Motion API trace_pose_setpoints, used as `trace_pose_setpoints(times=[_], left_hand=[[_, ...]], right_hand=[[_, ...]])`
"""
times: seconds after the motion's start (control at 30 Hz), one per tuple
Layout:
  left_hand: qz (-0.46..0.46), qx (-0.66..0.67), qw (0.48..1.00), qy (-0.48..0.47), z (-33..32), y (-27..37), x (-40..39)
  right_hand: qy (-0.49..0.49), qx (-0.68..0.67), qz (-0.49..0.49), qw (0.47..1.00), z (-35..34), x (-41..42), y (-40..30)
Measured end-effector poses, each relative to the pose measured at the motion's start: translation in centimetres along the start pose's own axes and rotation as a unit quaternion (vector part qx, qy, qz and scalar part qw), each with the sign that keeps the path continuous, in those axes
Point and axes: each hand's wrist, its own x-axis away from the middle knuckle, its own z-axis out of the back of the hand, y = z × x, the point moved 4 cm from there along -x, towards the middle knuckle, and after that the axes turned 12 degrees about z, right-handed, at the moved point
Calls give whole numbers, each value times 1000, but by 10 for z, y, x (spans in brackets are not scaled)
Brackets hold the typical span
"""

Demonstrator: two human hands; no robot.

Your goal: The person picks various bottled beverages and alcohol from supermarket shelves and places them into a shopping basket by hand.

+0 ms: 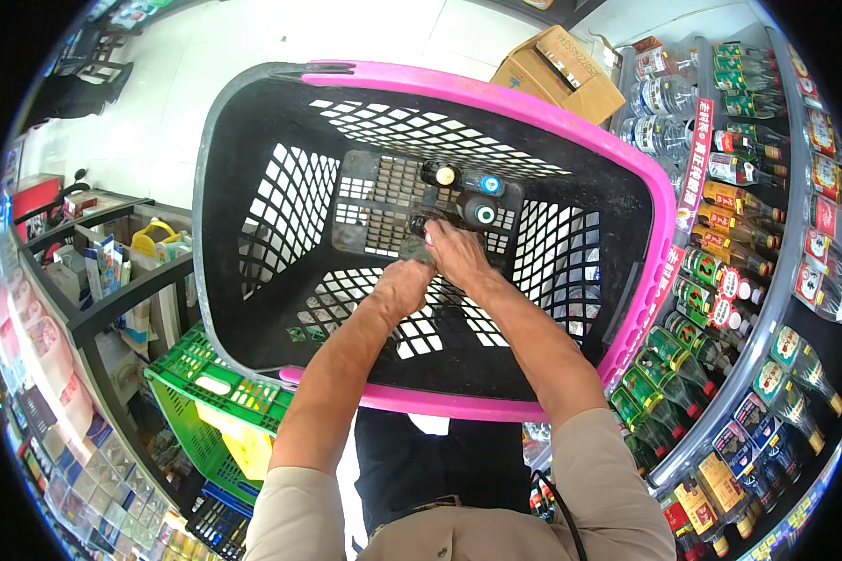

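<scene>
Both my arms reach down into a deep black plastic shopping basket with a pink handle [663, 210]. At the basket's bottom, my right hand [456, 254] is closed around the upper part of a dark bottle [419, 223]. My left hand [403, 286] is beside it, fingers curled down and touching or nearly touching the right; whether it holds anything is hidden. Near my right hand stand a dark bottle with a green and white cap [478, 209], a bottle with a blue cap [490, 184] and a dark bottle with a pale cap [440, 174].
Shelves of bottles [726, 203] line the right side. An open cardboard box [561, 73] sits on the floor beyond the basket. At left are a dark-framed shelf unit [126, 294] and a green plastic crate [210, 393]. A person's dark shoe [116, 84] shows at upper left.
</scene>
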Motion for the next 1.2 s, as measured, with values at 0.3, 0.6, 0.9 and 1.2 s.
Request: trace_pose_setpoints(times=[0.3, 0.6, 0.9, 1.2], left_hand=[[-7, -71, 996, -45, -2, 7, 6], [23, -18, 1000, 2, -13, -4, 7], [-59, 72, 994, 60, -16, -1, -7], [-11, 145, 989, -8, -13, -16, -5]], right_hand=[[5, -18, 18, 1000, -6, 12, -5], [-27, -33, 36, 998, -17, 9, -9], [-28, 82, 27, 996, -32, 13, 15], [-4, -4, -39, 999, -19, 18, -4]])
